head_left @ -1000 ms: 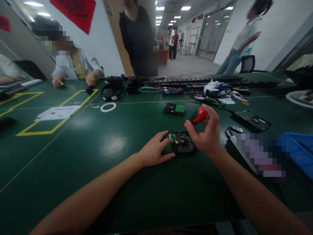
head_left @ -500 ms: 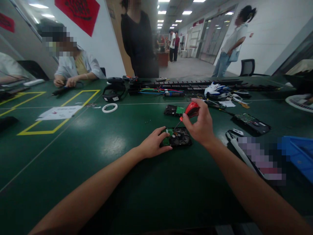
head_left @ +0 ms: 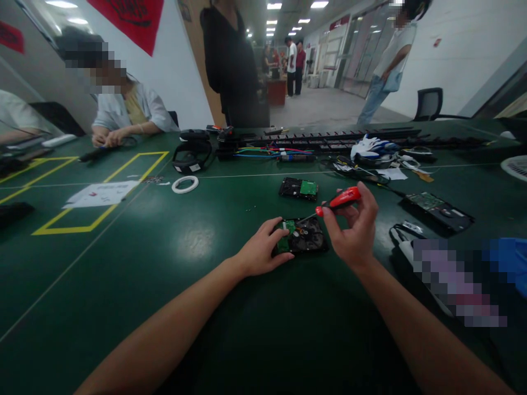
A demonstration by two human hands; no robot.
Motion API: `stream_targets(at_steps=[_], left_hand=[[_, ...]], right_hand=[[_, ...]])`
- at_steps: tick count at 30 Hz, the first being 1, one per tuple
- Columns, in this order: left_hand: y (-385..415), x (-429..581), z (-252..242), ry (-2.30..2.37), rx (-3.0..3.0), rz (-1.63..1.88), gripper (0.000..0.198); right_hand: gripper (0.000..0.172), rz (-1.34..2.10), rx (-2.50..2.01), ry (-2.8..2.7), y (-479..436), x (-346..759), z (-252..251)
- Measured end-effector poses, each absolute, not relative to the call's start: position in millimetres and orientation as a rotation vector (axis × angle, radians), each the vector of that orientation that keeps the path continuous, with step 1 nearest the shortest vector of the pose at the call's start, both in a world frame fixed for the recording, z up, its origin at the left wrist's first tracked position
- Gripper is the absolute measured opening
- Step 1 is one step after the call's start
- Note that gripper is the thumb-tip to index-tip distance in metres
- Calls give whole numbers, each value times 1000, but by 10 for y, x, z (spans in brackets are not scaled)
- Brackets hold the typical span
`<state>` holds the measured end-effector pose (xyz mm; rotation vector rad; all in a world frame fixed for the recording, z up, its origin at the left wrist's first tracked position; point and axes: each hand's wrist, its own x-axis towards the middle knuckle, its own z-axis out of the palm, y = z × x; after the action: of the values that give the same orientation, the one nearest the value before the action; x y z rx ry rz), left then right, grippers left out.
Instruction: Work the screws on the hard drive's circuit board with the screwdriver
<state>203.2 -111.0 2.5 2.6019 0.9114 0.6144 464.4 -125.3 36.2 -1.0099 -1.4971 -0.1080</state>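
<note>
A hard drive (head_left: 310, 236) lies on the green table with its circuit board side up, the green board at its left end. My left hand (head_left: 263, 247) grips that left end, fingers over the board and thumb along the near edge. In my right hand (head_left: 354, 233) is a red and black screwdriver (head_left: 340, 201), tilted low, its shaft pointing left and down to the board's edge. Whether the tip sits in a screw is too small to tell. Just behind lies a second hard drive (head_left: 298, 188), apart from both hands.
Another hard drive (head_left: 438, 211) lies to the right, near a pixelated object (head_left: 455, 282) and a blue bin (head_left: 510, 260). A white ring (head_left: 185, 184) and a paper sheet (head_left: 101, 195) are on the left. Cables, gloves (head_left: 373, 147) and black strips line the back. A person sits across at left.
The screwdriver has tilted from steep to much flatter as my right hand moved right and lower. My left hand stays on the hard drive. The whole view has shifted slightly.
</note>
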Motion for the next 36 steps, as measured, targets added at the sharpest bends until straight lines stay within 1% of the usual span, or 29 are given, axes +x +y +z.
stream_targets(at_steps=[7,13,18,24,29,31,36], left_hand=[[-1066,2039,45,923,2580,607,65],[-1028,2038,55,928,2549,574,68],[-1010,2051,33,912,2565,590,66],[-1059,2049,32,996,2618,559,66],[-1056,2023,11,1027,2658,537,69],[-1060,2016,-7,1014,2643,529,71],[-1097,1996,-45,1057,2626,481,73]], right_hand=[[93,-37,-1017,-1473,-1218,4681,336],[100,-129,-1032,-1494,-1188,4721,306],[100,-165,-1037,-1493,-1207,4725,290],[94,-215,-1019,-1437,-1250,4662,324],[94,-67,-890,-1509,-1228,4574,417],[96,-63,-954,-1473,-1227,4558,419],[110,-108,-1000,-1518,-1270,4604,313]])
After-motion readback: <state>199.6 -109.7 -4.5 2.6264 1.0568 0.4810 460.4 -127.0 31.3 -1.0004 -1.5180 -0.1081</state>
